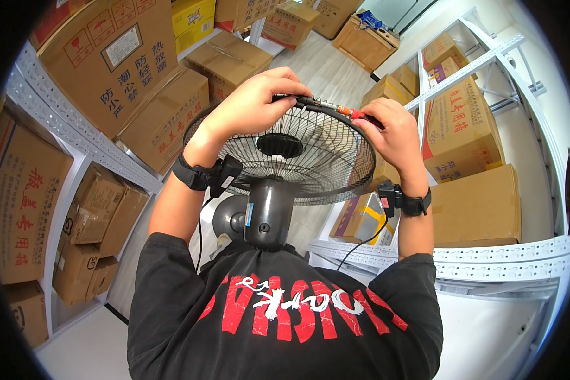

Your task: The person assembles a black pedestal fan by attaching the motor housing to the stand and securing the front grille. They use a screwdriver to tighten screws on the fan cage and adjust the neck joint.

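A black pedestal fan stands in front of me, its wire grille [339,166] facing away and its dark motor housing [267,215] close to my chest. At the top of the grille, my left hand [259,101] has its fingers closed over the rim. On the right side of the rim, my right hand [389,126] is closed on the handle of a screwdriver [343,110] with a red and orange part. Its metal shaft points left along the rim toward my left fingers. The tip and whatever it meets are too small to make out.
White metal shelving with cardboard boxes rises on the left [152,120] and on the right [462,126]. The fan's round base [229,217] rests on the floor below. A wooden cabinet [364,43] stands at the far end. Cables hang from both wrist straps.
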`<action>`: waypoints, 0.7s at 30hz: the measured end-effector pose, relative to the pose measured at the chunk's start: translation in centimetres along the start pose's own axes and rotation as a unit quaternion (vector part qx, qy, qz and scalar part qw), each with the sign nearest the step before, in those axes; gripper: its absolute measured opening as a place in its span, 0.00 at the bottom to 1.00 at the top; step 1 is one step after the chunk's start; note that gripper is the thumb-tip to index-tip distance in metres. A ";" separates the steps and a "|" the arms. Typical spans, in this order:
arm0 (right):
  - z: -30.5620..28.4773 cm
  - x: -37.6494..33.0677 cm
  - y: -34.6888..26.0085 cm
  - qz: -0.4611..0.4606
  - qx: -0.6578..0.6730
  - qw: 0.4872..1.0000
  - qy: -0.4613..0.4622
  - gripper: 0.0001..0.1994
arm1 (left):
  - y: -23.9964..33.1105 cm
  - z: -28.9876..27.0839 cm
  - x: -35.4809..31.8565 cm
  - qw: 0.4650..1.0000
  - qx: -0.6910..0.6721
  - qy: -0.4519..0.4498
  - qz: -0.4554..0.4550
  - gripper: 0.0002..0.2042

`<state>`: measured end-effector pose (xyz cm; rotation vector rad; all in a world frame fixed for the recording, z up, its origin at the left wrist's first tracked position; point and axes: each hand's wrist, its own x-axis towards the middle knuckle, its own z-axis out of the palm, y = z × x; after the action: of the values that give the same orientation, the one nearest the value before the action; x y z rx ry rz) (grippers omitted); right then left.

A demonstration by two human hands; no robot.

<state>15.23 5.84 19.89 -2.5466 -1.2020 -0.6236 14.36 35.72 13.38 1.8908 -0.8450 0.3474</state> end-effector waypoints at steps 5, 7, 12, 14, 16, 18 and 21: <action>0.8 -0.3 -0.4 0.090 0.013 0.996 -0.014 0.15 | -0.8 0.0 0.0 0.999 0.026 0.002 0.026 0.13; 0.8 -0.1 -0.4 0.071 0.026 0.996 -0.040 0.15 | -1.4 0.2 -0.1 0.999 0.021 0.006 0.044 0.13; 0.2 -0.4 0.0 0.081 0.078 0.991 -0.079 0.09 | -2.3 1.0 0.1 0.997 0.035 0.041 0.056 0.12; 0.0 0.0 -0.1 0.026 0.029 0.998 -0.057 0.08 | -2.5 1.0 0.1 0.996 0.046 0.045 0.058 0.12; 0.2 -0.1 -0.5 0.002 -0.003 1.000 -0.028 0.07 | -2.4 1.0 -0.1 0.997 0.035 0.045 0.051 0.13; 0.8 -0.3 -0.1 0.027 0.013 1.000 -0.002 0.08 | -2.1 0.9 0.0 0.997 0.029 0.041 0.051 0.12; 1.2 -0.6 -0.1 0.065 0.058 0.996 -0.017 0.12 | -1.7 0.8 -0.1 0.998 0.028 0.027 0.048 0.13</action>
<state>15.19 6.01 18.55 -2.5225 -1.0414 -0.4680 15.40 35.52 11.81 1.8873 -0.8986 0.4838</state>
